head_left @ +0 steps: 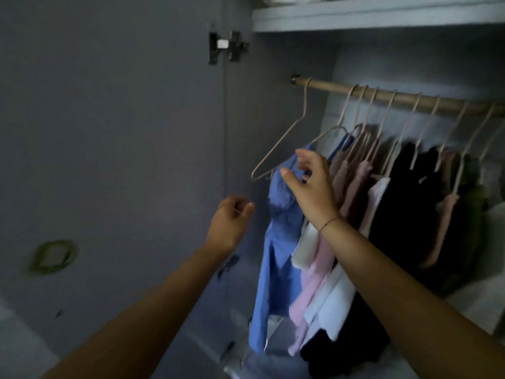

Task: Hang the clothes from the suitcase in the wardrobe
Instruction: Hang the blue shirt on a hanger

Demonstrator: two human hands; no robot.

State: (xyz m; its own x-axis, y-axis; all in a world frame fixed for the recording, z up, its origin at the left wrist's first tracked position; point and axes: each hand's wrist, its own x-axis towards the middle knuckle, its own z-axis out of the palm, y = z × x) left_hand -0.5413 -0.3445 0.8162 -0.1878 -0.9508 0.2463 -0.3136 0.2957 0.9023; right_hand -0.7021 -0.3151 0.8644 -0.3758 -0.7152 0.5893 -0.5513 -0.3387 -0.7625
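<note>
The blue cotton garment (276, 242) hangs at the left end of the row inside the wardrobe, its length dropping straight down and its top bunched up against the right hand (308, 179). That hand is raised at the garment's shoulder, thumb held apart from the half-curved fingers with blue cloth showing between them. Blur hides whether it has a pinch on the cloth or only touches it. A thin cord bracelet (329, 222) sits on its wrist.

Just above and left of the hand, a pale wire hanger (284, 140) is hooked over the left end of the wooden rod (404, 98). Its long axis slants down toward the left and near side, out of line with the others. I cannot make out whether the blue garment is carried by this hanger or by the one beside it.

The left hand (229, 222) hovers lower and to the left, well clear of the cloth, fingers loosely curled round nothing. The right hand is plainly the nearer one for squaring the hanger or the garment's shoulder.

To the right, pressed close, hang a pink top (314, 283), a white piece (328, 302), black clothes (404, 201) and a dark green one (470, 214), each on a similar hanger. They crowd that side, so the free room is to the left, toward the grey open door (109, 132) with its metal hinge (228, 46). A grey shelf (382, 15) runs above the rod. The suitcase is out of sight.
</note>
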